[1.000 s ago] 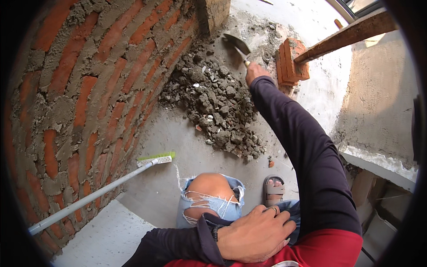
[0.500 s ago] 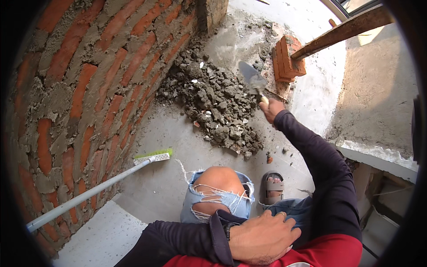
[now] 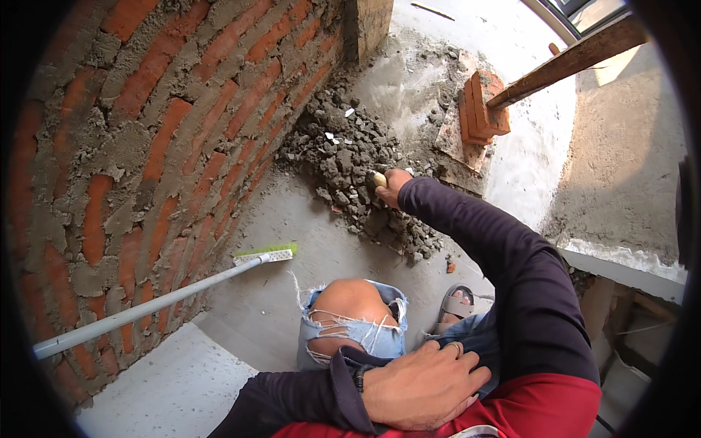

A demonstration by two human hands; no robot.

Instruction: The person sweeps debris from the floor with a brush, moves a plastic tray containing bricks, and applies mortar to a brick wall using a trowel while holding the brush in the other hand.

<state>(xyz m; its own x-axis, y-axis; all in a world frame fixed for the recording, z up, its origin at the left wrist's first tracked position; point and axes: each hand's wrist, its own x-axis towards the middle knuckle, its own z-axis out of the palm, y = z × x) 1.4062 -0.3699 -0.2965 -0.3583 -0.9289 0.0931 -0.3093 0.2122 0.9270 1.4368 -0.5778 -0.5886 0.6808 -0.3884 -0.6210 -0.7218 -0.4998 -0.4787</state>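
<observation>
My right hand is closed round the pale handle of a trowel, over the middle of a heap of grey mortar rubble. The trowel's blade is hidden from view among the lumps and behind the hand. White chips are scattered through the rubble. My left hand lies flat across my lap with its fingers stretched out, holding nothing. A ring and a dark bracelet are on it.
A rough brick wall rises on the left. A broom with green bristles leans beside it. Stacked bricks under a wooden prop stand at the far right. A concrete ledge lies to the right.
My right hand has swung left and nearer, bringing the trowel from beside the bricks onto the rubble. The blade has gone out of sight. My left hand stays on my lap.
</observation>
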